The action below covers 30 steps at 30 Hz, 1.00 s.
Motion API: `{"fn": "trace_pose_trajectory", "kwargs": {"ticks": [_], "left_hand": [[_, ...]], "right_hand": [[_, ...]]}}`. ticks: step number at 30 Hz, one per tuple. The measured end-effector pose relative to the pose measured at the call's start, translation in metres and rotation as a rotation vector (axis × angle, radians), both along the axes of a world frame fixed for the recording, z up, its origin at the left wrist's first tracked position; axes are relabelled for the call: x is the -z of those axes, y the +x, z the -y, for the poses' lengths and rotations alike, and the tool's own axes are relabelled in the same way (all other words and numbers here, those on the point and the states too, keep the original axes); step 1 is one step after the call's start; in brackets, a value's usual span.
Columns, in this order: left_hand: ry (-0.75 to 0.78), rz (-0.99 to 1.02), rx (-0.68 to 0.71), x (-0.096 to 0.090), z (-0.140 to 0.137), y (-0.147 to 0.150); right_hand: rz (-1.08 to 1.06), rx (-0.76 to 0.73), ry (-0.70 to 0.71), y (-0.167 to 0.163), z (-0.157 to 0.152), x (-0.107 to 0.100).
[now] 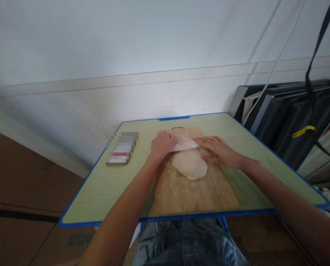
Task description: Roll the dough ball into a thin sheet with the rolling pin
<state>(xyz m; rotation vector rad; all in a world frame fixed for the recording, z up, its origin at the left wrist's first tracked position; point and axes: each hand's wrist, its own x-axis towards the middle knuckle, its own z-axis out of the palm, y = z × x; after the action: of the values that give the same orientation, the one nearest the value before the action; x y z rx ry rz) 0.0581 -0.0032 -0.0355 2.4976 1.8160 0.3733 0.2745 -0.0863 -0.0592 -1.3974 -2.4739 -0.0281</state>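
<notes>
A floury, pale rolling pin (185, 145) lies crosswise on a wooden cutting board (196, 197). Just below it on the board is a flattened, roughly oval piece of dough (190, 165), its far edge close to the pin. My left hand (162, 143) is curled over the pin's left end. At the other end, my right hand (219, 149) rests with fingers stretched out over the pin, its thumb apart and beside the dough's right edge. Both hands cover the ends of the pin.
The board lies on a light green table (93, 201) with a blue rim. A blurred-out flat object (122, 148) lies on the left. Behind is a white wall (154, 96). Dark flat panels (286, 114) lean at the right, with a dark strap (309, 85) hanging before them.
</notes>
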Motion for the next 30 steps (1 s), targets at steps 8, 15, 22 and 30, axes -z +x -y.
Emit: {"fn": "trace_pose_trajectory", "kwargs": {"ticks": [8,15,22,30], "left_hand": [[-0.011,-0.013,-0.021,-0.002,0.002,0.0],[-0.034,-0.021,-0.014,-0.004,0.002,0.0],[0.0,-0.015,-0.006,-0.001,0.001,0.0],[0.006,-0.097,0.042,-0.003,0.008,-0.003]], "right_hand": [[-0.02,-0.021,-0.018,0.003,-0.003,0.001],[-0.011,-0.001,0.001,0.002,-0.001,0.002],[0.017,0.031,0.009,-0.004,0.001,-0.002],[-0.15,-0.004,-0.097,0.01,-0.018,-0.014]]}}
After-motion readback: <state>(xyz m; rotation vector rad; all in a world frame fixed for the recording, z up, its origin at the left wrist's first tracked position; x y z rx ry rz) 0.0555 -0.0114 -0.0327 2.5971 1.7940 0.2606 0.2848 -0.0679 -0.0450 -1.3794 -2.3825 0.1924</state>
